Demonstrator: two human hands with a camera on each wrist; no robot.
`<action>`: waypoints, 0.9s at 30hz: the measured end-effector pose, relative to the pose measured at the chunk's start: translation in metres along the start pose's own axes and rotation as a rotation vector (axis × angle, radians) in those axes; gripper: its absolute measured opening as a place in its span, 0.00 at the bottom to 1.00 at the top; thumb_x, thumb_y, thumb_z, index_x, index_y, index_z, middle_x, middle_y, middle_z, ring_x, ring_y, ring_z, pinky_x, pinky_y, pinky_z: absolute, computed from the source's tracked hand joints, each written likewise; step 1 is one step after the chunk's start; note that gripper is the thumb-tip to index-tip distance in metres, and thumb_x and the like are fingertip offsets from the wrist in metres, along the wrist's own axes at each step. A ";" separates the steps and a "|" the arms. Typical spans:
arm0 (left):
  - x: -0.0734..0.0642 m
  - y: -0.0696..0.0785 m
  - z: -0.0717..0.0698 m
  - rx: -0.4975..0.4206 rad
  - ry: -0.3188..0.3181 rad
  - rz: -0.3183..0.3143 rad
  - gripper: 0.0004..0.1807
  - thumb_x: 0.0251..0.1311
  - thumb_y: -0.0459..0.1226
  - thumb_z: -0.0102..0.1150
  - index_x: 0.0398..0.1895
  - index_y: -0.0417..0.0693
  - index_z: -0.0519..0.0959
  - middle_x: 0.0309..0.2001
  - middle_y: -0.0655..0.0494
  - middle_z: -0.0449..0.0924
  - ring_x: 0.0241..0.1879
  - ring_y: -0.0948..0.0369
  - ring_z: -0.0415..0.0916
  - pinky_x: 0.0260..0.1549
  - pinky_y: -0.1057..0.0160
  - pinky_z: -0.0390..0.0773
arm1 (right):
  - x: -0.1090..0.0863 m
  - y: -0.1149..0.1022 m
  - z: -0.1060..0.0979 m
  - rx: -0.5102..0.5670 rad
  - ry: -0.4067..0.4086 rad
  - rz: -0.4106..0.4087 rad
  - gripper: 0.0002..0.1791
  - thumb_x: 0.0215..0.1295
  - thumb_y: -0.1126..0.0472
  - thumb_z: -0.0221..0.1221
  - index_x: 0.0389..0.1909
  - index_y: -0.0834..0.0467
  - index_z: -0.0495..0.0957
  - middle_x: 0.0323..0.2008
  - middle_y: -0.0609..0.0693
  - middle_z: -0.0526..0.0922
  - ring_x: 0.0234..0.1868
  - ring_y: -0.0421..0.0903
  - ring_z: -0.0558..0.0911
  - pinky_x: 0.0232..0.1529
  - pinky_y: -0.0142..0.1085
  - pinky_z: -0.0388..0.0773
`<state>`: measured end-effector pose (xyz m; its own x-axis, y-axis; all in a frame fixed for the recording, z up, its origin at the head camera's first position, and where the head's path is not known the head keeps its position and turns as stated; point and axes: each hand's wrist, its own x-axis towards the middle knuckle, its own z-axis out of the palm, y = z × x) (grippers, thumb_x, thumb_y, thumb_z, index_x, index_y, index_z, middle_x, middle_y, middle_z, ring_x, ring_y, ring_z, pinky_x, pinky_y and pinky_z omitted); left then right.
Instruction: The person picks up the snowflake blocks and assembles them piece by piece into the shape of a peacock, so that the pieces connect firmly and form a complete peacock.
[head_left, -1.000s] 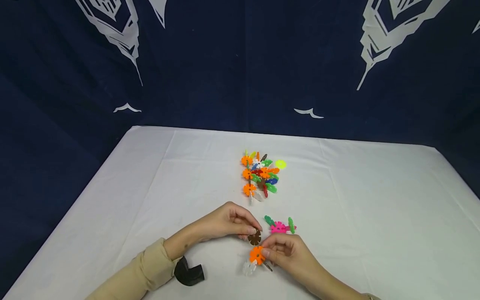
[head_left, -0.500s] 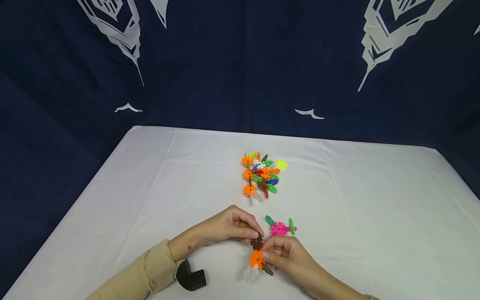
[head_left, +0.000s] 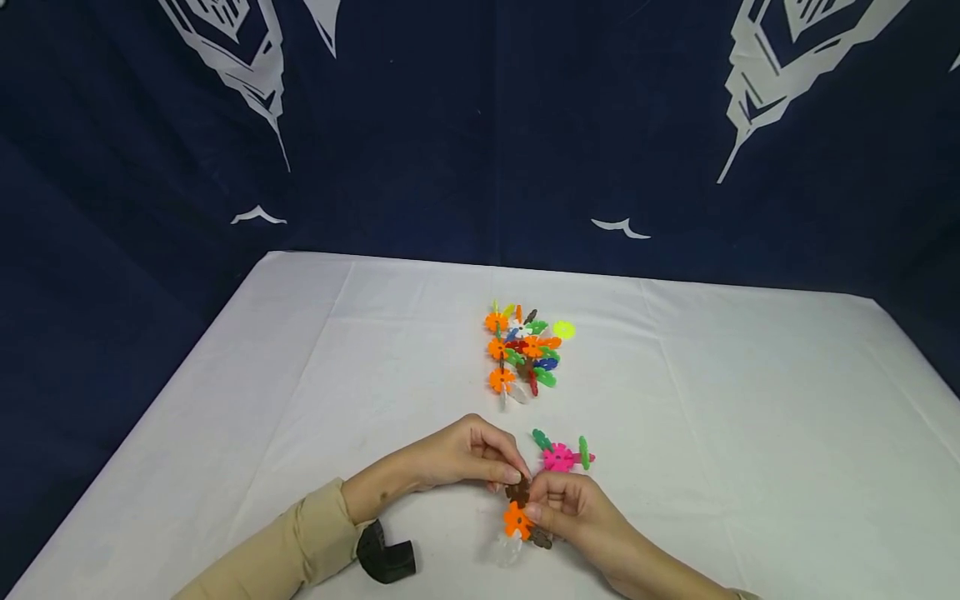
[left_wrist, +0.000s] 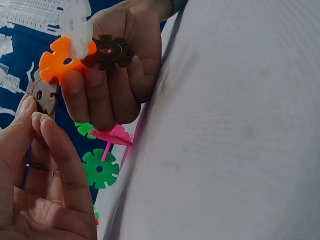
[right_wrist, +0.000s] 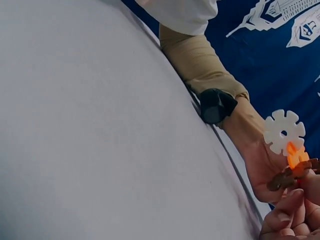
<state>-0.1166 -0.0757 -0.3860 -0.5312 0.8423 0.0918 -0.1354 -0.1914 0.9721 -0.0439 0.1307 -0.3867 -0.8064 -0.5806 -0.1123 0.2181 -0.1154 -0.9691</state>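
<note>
My left hand (head_left: pixel 468 454) pinches a brown snowflake disc (left_wrist: pixel 46 95) between thumb and fingertips. Close beside it, my right hand (head_left: pixel 573 504) grips an orange snowflake disc (head_left: pixel 516 522), with its fingers curled behind. A whitish disc (left_wrist: pixel 75 27) and a second brown disc (left_wrist: pixel 111 53) are joined to the orange one. The left hand's brown disc meets the orange disc at its edge in the left wrist view. Just beyond the right hand lies a pink disc (head_left: pixel 558 457) with green discs fitted to it.
Farther back on the white cloth (head_left: pixel 375 350) sits a cluster of joined discs in several colours, with an orange disc (head_left: pixel 502 380) at its near end. A yellow disc (head_left: pixel 564 330) lies at its right. A black bent piece (head_left: pixel 386 560) is beside the left forearm.
The left hand has moved slightly right and nearer, bringing its brown disc from just apart to up against the orange disc. The joined brown disc has turned to show more of its face.
</note>
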 end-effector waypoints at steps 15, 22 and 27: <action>0.000 0.004 0.002 0.195 -0.011 0.183 0.05 0.54 0.19 0.58 0.33 0.22 0.78 0.29 0.47 0.80 0.23 0.65 0.72 0.21 0.69 0.75 | -0.001 0.002 0.002 0.071 -0.031 -0.131 0.07 0.65 0.72 0.51 0.34 0.58 0.74 0.29 0.44 0.76 0.26 0.36 0.69 0.27 0.24 0.66; -0.003 0.006 0.002 0.090 -0.003 0.121 0.10 0.57 0.23 0.58 0.39 0.20 0.76 0.35 0.48 0.81 0.28 0.64 0.74 0.26 0.71 0.76 | 0.002 -0.005 -0.002 0.024 -0.030 -0.192 0.08 0.65 0.72 0.52 0.35 0.57 0.76 0.24 0.43 0.74 0.24 0.37 0.69 0.23 0.26 0.65; -0.008 0.008 -0.002 -0.004 0.008 0.076 0.16 0.57 0.26 0.59 0.45 0.18 0.71 0.39 0.53 0.80 0.33 0.62 0.74 0.29 0.71 0.76 | 0.003 -0.016 -0.010 -0.069 0.044 -0.232 0.07 0.62 0.71 0.57 0.35 0.57 0.80 0.23 0.44 0.77 0.23 0.36 0.72 0.21 0.25 0.67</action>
<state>-0.1150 -0.0844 -0.3793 -0.5469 0.8210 0.1639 -0.0974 -0.2569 0.9615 -0.0553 0.1383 -0.3737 -0.8542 -0.5089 0.1069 -0.0128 -0.1850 -0.9827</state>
